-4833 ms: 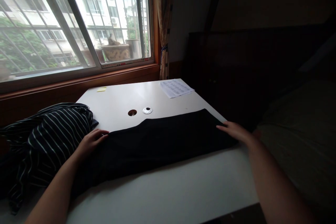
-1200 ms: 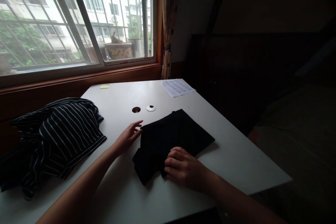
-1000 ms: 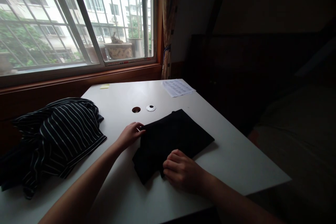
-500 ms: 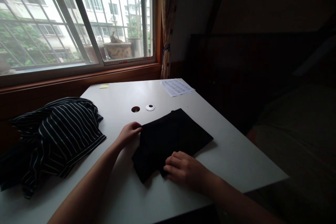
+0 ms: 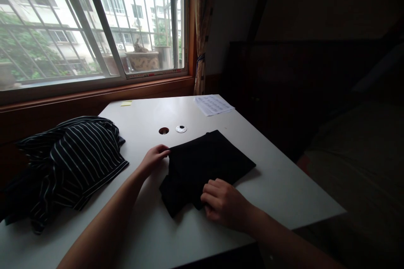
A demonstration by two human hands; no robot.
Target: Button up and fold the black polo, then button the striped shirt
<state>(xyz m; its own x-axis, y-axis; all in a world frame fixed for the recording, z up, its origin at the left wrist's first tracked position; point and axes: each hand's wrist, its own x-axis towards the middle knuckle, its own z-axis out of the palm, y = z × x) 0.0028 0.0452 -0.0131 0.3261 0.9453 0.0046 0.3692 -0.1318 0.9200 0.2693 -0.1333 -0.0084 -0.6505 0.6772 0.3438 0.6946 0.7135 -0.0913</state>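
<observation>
A black cloth, folded into a small rectangle, lies in the middle of the white table. My left hand pinches the cloth's far left corner, fingers curled over its edge. My right hand rests on the near edge, its fingers bent and gripping the fabric there.
A crumpled black garment with white stripes sits at the table's left. A round cable hole and a silver cap lie beyond the cloth. A printed sheet and a yellow note lie near the window. A dark bed is right.
Nearly five seconds ago the cloth lay spread long across the table under flat hands; now it is folded small. Over the last second my left fingers closed on its corner; my right hand shifted slightly.
</observation>
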